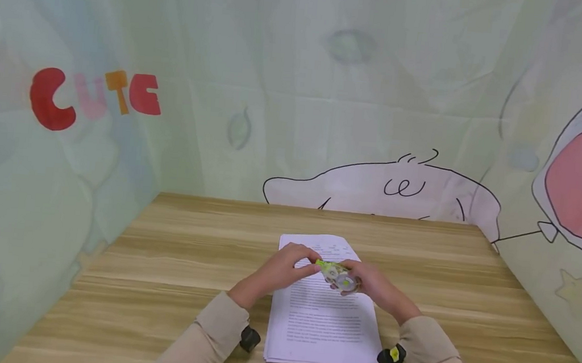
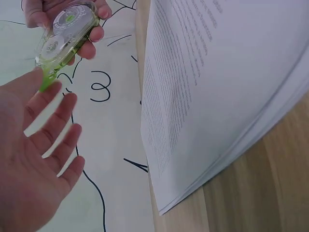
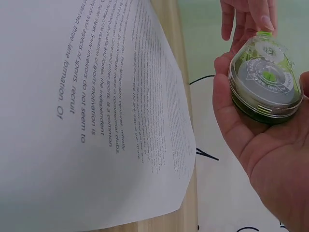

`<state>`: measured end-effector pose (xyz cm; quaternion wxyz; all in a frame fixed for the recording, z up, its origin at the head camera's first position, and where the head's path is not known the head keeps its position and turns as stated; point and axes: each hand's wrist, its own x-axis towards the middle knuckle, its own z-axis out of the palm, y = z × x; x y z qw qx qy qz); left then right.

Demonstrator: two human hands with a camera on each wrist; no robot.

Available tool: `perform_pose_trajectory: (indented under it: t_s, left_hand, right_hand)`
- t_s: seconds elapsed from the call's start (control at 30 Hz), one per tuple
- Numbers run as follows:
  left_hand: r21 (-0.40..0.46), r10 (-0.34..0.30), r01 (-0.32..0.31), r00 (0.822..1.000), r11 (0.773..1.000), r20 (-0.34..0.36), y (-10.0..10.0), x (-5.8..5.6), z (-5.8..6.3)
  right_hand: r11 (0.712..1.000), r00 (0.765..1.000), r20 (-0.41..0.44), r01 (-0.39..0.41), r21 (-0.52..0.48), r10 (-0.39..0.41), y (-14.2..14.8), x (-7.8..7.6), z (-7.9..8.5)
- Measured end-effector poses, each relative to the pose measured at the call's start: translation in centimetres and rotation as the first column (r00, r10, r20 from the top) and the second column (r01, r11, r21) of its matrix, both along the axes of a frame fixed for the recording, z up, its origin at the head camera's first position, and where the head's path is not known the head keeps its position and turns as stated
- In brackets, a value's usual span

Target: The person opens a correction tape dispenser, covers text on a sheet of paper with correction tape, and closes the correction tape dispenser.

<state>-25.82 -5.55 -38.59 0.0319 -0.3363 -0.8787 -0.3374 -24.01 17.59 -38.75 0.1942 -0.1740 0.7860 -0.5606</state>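
Note:
A clear and green correction tape dispenser is held above a stack of printed paper. My right hand grips its wide rear body; in the right wrist view the dispenser lies across the fingers with its round spools showing through the casing. My left hand pinches the green tip between thumb and index finger. In the left wrist view the other fingers of the left hand spread away from the dispenser.
The paper lies on a wood-grain table, its sheets loosely stacked. A pale curtain with cartoon drawings and coloured letters stands behind the table and on both sides. Each wrist bears a small black camera by the beige sleeve.

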Motion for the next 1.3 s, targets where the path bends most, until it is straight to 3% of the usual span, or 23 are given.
perform_pose_trajectory:
  t_s: [0.17, 0.27, 0.4, 0.6, 0.83, 1.03, 1.3]
  left_hand:
    - [0.016, 0.001, -0.001, 1.000, 1.000, -0.018, 0.0, 0.0, -0.1]
    - [0.011, 0.012, -0.011, 0.999, 1.000, -0.052, -0.1, 0.0, -0.2]
    - [0.021, 0.038, -0.037, 0.998, 0.999, -0.044, -0.2, 0.1, -0.3]
    - [0.041, 0.054, -0.052, 0.998, 0.998, -0.044, -0.5, 0.5, -0.6]
    - [0.037, 0.059, -0.061, 0.997, 0.997, 0.048, -0.8, 1.4, -0.4]
    - [0.054, 0.064, -0.066, 0.997, 0.996, 0.051, -0.8, 1.7, -0.2]
    - [0.050, 0.038, -0.041, 0.997, 0.998, 0.071, -0.4, 1.6, -0.9]
  right_hand:
    - [0.999, 0.997, -0.069, -0.023, 0.046, 0.026, -0.7, 0.2, -0.1]
    - [0.996, 0.990, -0.139, -0.011, 0.092, 0.023, -1.1, 0.2, -0.3]
    - [0.995, 0.983, -0.183, 0.014, 0.094, 0.004, -1.4, 0.1, -0.6]
    - [0.999, 0.986, -0.167, 0.010, 0.040, -0.003, -1.4, 0.3, -0.5]
    - [1.000, 0.989, -0.148, -0.016, 0.006, 0.017, -1.4, 0.9, -0.5]
    - [1.000, 0.989, -0.150, 0.003, -0.013, -0.005, -1.4, 1.0, -0.1]
    - [0.998, 0.992, -0.125, 0.023, -0.053, -0.030, -1.5, 1.0, -0.6]
